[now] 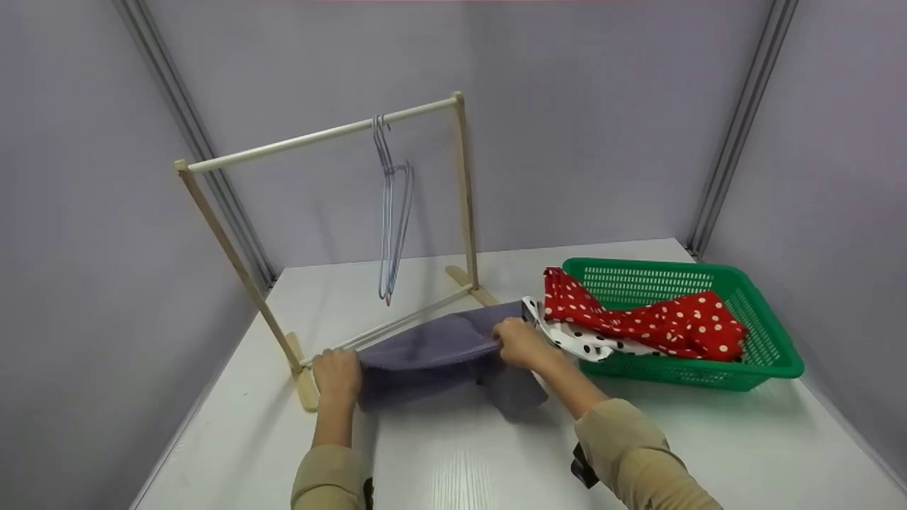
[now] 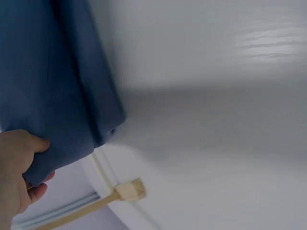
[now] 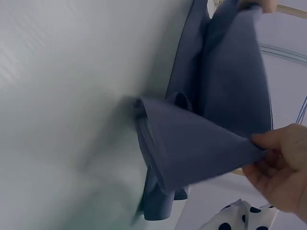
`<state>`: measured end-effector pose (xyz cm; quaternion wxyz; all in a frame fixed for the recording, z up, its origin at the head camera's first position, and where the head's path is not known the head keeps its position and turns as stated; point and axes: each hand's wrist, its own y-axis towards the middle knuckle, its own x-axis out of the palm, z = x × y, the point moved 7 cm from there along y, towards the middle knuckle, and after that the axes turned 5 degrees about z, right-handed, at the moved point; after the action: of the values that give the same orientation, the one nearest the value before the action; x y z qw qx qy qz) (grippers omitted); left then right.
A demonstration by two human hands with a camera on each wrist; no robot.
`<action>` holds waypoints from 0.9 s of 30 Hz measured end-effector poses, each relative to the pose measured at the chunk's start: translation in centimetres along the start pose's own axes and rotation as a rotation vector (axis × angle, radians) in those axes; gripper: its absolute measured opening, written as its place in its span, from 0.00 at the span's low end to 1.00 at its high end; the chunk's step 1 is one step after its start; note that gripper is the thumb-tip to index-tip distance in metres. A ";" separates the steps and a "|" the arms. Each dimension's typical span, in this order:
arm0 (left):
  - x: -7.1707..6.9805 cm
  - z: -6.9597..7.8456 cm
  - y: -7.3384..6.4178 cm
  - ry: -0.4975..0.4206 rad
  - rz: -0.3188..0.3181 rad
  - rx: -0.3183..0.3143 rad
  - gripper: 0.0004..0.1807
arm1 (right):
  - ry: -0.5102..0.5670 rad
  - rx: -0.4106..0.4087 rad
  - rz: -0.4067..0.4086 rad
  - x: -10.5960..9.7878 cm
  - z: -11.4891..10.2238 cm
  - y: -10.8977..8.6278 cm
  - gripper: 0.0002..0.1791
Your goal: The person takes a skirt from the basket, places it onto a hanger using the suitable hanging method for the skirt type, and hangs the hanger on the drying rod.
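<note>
A greyish-purple piece of cloth [image 1: 432,341], bluer in the wrist views, is stretched between both hands low over the white table. My left hand [image 1: 339,374] pinches its left end, thumb on top and fingertips beneath, as the left wrist view shows. At the other end my right hand [image 1: 523,343] pinches the cloth's edge between thumb and fingers. From that grip a folded flap [image 3: 196,148] hangs toward the table in several layers. Its garment kind does not show.
Behind the cloth stands a wooden rack [image 1: 322,134], with several thin hangers [image 1: 388,227] on its top rail. At right a green basket [image 1: 769,333] holds red polka-dot fabric [image 1: 673,322] and white fabric with black dots [image 1: 581,341] overhanging its left rim.
</note>
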<state>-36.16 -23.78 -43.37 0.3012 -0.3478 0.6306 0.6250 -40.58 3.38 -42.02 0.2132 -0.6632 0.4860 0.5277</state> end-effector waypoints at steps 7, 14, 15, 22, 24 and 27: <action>-1.5 -1.5 0.3 -0.002 0.082 0.000 0.05 | -0.023 0.028 0.183 -2.0 -1.0 0.6 0.07; -0.6 -1.3 -1.2 0.011 0.094 0.055 0.06 | -0.255 -0.296 0.666 -7.3 -3.6 1.4 0.05; -0.6 -1.4 -1.3 0.016 0.097 0.054 0.06 | -0.319 -0.393 0.699 -7.6 -4.1 1.3 0.03; 0.0 -2.2 -2.2 0.039 0.045 0.056 0.08 | -0.525 -0.768 0.427 -6.7 -3.9 0.0 0.14; 0.4 -2.1 -2.5 0.037 -0.035 0.078 0.06 | -0.549 -0.760 0.256 -5.4 -3.7 -0.5 0.14; 1.1 -1.5 -3.0 -0.001 -0.155 0.123 0.05 | -0.585 -0.749 0.058 -2.7 -3.8 -1.7 0.11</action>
<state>-34.24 -25.26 -45.94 0.3697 -0.3763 0.6387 0.5602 -37.16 2.22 -38.57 0.0725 -0.5042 0.2001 0.8370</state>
